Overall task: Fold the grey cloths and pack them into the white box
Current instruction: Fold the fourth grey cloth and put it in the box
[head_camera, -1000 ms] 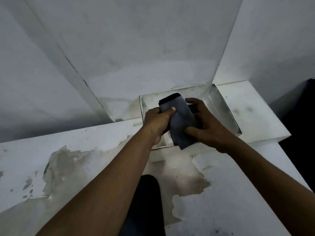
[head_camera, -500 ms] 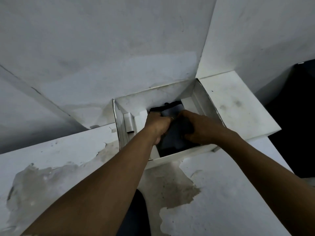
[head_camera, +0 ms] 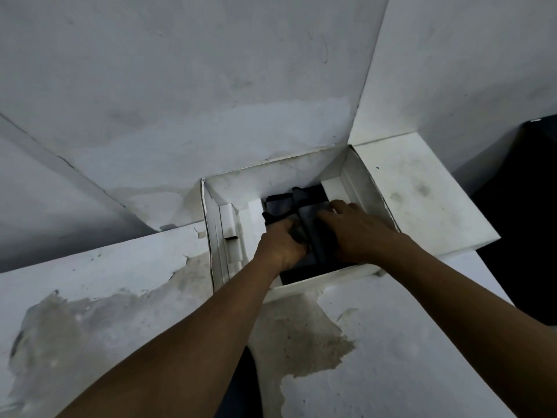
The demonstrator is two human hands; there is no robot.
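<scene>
Grey cloth [head_camera: 309, 220] now below white box [head_camera: 316, 282] rim; left fingers [head_camera: 290, 230] grip, right fingers [head_camera: 327, 218] flat.

A white painted worktop [head_camera: 407, 357] fills the lower view, its coating peeled away in a large grey-brown patch [head_camera: 301, 336] near the centre and a second worn patch [head_camera: 75, 321] at the left. Behind it rise stained, off-white walls [head_camera: 211, 86] that meet in a corner at the upper right. A raised white block [head_camera: 422, 191] sits at the right against the wall, with a dark, indistinct mass [head_camera: 527, 221] beyond its far right side.
</scene>
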